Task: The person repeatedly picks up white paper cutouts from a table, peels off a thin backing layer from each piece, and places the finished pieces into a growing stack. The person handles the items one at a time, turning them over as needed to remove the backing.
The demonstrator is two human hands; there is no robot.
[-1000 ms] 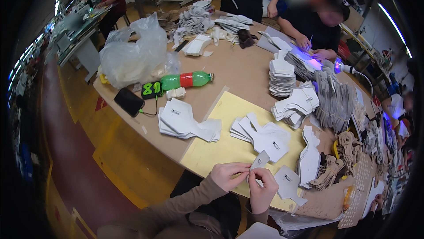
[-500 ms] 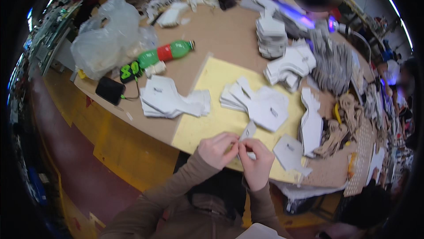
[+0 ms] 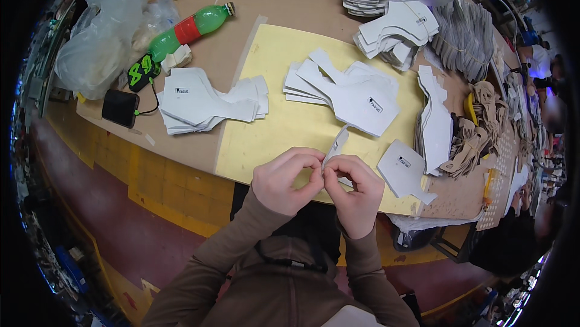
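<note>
We had the left hand (image 3: 287, 180) and right hand (image 3: 356, 194) close together, both clamped on a small pale piece (image 3: 336, 144) above the yellow sheet (image 3: 278, 131); a fanned white stack (image 3: 350, 100) lay just beyond the piece. We had one white cutout (image 3: 402, 175) right of the right hand.

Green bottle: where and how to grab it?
Probably best with the grip around the red label, mid-length on the green bottle, from above: it lies on its side, and a white bundle crowds its near side.

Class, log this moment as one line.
left hand: pinching pale piece | right hand: pinching same piece | beyond: white stack on yellow sheet
</note>
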